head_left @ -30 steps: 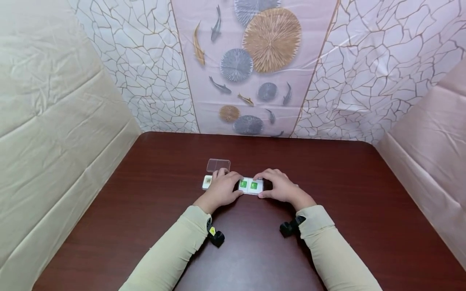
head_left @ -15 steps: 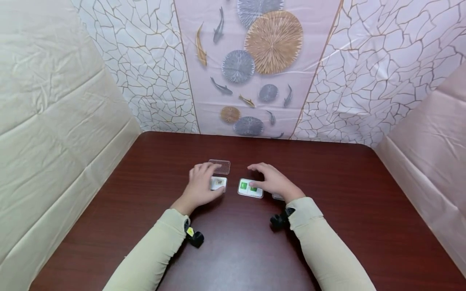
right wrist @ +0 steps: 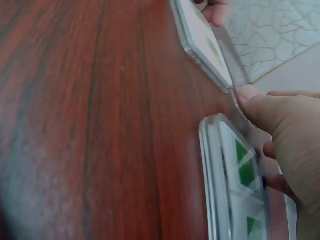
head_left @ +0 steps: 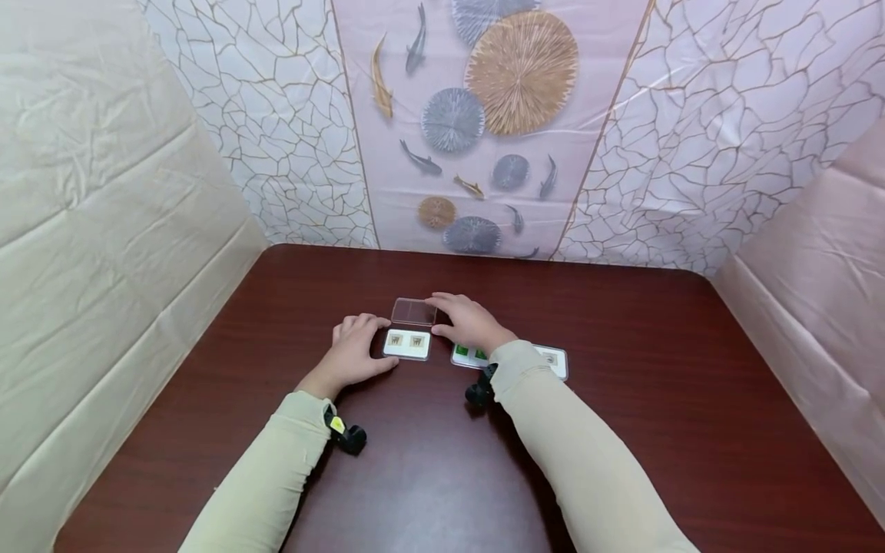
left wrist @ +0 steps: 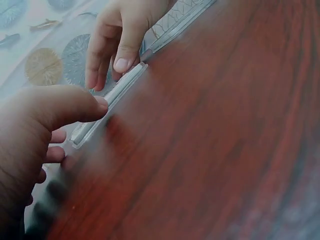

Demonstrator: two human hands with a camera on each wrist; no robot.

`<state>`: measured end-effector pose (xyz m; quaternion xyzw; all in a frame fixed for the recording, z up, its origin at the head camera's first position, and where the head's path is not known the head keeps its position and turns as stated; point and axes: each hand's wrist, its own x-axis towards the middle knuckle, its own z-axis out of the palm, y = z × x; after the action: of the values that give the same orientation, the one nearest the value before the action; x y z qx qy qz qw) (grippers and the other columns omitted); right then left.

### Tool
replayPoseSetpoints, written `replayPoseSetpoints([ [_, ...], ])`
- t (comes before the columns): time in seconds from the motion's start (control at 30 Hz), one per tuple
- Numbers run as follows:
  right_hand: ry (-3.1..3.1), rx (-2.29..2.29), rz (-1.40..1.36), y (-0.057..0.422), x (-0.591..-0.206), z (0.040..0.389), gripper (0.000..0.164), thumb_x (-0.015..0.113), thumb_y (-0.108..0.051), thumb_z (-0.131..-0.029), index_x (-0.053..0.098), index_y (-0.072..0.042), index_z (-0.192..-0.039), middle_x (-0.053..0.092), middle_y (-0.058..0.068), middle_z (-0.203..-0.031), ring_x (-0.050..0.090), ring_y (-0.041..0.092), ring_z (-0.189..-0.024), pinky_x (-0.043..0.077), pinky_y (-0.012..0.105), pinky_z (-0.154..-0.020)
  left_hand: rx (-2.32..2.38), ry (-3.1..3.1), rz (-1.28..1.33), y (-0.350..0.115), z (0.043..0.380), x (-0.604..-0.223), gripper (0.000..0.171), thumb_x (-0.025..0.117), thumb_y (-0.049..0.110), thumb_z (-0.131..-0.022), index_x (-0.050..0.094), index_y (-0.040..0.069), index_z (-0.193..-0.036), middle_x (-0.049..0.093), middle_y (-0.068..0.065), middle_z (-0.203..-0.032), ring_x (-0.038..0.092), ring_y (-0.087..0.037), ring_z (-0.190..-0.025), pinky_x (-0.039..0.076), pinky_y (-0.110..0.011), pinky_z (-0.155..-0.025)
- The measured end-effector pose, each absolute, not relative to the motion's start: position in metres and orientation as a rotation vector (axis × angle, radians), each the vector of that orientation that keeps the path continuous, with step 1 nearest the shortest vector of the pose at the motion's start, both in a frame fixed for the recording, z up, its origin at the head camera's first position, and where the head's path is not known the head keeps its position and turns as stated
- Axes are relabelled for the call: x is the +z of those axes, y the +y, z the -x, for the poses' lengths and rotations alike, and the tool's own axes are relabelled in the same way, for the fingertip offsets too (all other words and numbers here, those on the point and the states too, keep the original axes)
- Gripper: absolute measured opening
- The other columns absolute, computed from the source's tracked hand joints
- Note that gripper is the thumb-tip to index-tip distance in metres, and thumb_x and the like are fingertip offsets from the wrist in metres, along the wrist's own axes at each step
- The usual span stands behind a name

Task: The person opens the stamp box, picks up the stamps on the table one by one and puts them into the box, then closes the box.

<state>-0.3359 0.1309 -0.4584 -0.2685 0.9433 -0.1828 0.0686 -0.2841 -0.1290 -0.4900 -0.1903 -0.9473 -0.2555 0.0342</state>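
Observation:
A clear plastic lid (head_left: pixel 411 312) lies flat behind a white case with two small brown pictures (head_left: pixel 406 345). My right hand (head_left: pixel 466 321) grips the lid's right end, thumb at the near corner and fingers at the far one. At the left end of the case is my left hand (head_left: pixel 353 352), thumb apart from its fingers; the thumb lies along the near edge and the forefinger reaches toward the lid. Beneath my right wrist is a case with green pictures (head_left: pixel 462 355), partly hidden. In the right wrist view, the green-picture case (right wrist: pixel 240 185) lies close to my right thumb.
To the right, another white case (head_left: pixel 555 361) with a small picture is partly covered by my right sleeve. All lie on a dark red-brown wooden table (head_left: pixel 408 476). Patterned fabric hangs behind it, with pale fabric walls at both sides.
Both hands have come off the green-picture case. My left hand has moved left, uncovering the brown-picture case, and my right hand has moved left across to the clear lid.

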Motion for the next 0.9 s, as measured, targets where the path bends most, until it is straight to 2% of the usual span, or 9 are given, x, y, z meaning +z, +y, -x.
replayPoseSetpoints([
  [0.23, 2.889, -0.368, 0.878, 0.121, -0.464, 0.343, 0.064, 0.059, -0.038, -0.102, 0.034, -0.024, -0.159, 0.034, 0.003, -0.162, 0.035, 0.028, -0.145, 0.030, 0.054, -0.114, -0.781, -2.920, 0.584, -0.130, 0.288, -0.492, 0.060, 0.077, 0.043, -0.080, 0.062, 0.015, -0.131, 0.052, -0.010, -0.131, 0.040, -0.036, -0.120, 0.025, -0.056, -0.102],
  [0.5, 2.910, -0.273, 0.920, 0.115, -0.463, 0.344, 0.052, 0.055, -0.034, -0.104, 0.046, -0.019, -0.153, 0.045, 0.008, -0.154, 0.041, 0.030, -0.141, 0.035, 0.052, -0.111, -0.790, -2.897, 0.586, -0.129, 0.290, -0.493, 0.058, 0.079, 0.042, -0.079, 0.064, 0.014, -0.128, 0.053, -0.011, -0.130, 0.040, -0.038, -0.120, 0.026, -0.058, -0.102],
  [0.63, 2.887, -0.308, 0.922, 0.117, -0.462, 0.343, 0.050, 0.055, -0.032, -0.105, 0.047, -0.019, -0.152, 0.048, 0.008, -0.150, 0.042, 0.029, -0.139, 0.034, 0.051, -0.111, -0.832, -2.894, 0.555, -0.127, 0.290, -0.493, 0.065, 0.080, 0.041, -0.078, 0.058, 0.013, -0.132, 0.055, -0.009, -0.130, 0.041, -0.037, -0.120, 0.025, -0.057, -0.103],
  [0.9, 2.790, -0.443, 0.996, 0.119, -0.455, 0.329, 0.048, 0.058, -0.028, -0.104, 0.050, -0.017, -0.150, 0.052, 0.009, -0.146, 0.044, 0.028, -0.137, 0.034, 0.052, -0.112, -0.866, -2.922, 0.521, -0.128, 0.289, -0.491, 0.088, 0.081, 0.041, -0.078, 0.042, 0.012, -0.151, 0.055, -0.007, -0.128, 0.039, -0.035, -0.121, 0.023, -0.056, -0.105],
])
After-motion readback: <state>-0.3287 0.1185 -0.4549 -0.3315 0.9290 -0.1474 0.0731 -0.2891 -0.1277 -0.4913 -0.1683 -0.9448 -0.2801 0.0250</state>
